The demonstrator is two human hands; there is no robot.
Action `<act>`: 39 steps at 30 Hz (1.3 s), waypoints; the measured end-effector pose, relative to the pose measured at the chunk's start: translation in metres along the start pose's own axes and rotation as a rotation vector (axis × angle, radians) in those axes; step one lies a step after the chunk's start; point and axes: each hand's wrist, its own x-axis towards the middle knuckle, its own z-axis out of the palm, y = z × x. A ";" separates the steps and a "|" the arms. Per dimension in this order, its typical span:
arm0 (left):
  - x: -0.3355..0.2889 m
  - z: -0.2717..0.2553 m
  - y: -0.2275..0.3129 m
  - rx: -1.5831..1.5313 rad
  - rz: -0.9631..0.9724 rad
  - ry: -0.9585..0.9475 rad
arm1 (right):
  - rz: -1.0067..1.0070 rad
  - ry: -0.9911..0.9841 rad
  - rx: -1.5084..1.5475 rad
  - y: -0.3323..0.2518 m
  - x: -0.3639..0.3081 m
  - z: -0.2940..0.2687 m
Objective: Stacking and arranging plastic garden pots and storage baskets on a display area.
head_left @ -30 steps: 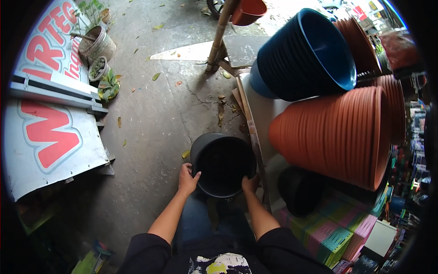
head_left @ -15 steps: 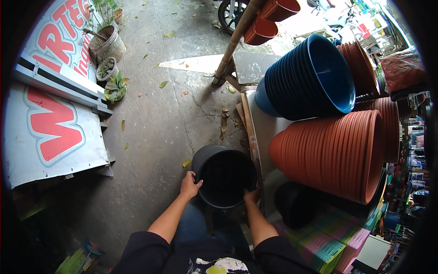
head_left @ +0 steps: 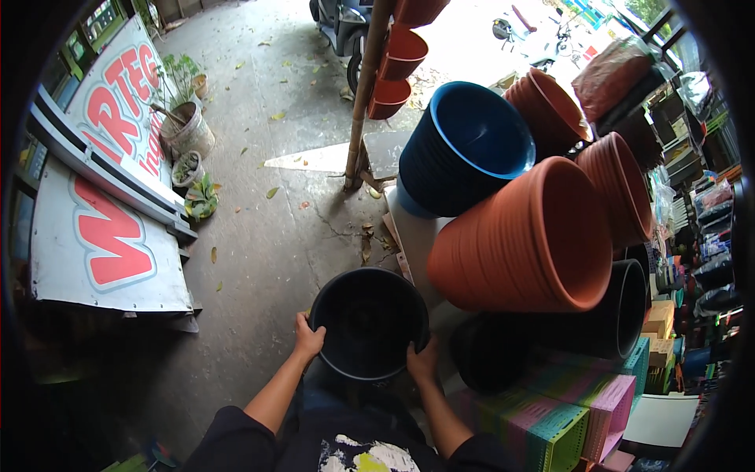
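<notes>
A round black plastic pot (head_left: 370, 322) is held in front of me, its open top turned up so I see into its dark inside. My left hand (head_left: 309, 337) grips the left rim, thumb over the edge. On the opposite side, my right hand (head_left: 423, 360) is closed on the rim, its thumb against the edge and the fingers mostly hidden behind the wall. Just right of the pot, a stack of terracotta-coloured pots (head_left: 487, 259) lies tilted on its side, with a stack of blue pots (head_left: 456, 149) beyond it.
More black pots (head_left: 629, 307) lie under the terracotta stack. Stacked colourful baskets (head_left: 566, 413) stand at lower right. A bamboo post (head_left: 366, 94) carries hanging red pots (head_left: 405, 51). Left are a white sign board (head_left: 94, 244) and potted plants (head_left: 189, 130). A scooter (head_left: 346, 31) is parked at the back.
My view has tilted up and shifted, showing more of the scooter and the street. The black pot stays in both hands, its opening now turned more toward me.
</notes>
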 end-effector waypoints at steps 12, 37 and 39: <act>-0.134 -0.032 0.120 -0.518 0.000 0.021 | -0.191 0.018 0.487 -0.019 -0.066 -0.142; -0.244 -0.112 0.220 -0.802 0.108 -0.161 | -0.199 -0.081 1.174 -0.098 -0.148 -0.235; -0.240 -0.117 0.221 -0.816 0.160 -0.160 | -0.204 -0.022 1.186 -0.107 -0.156 -0.236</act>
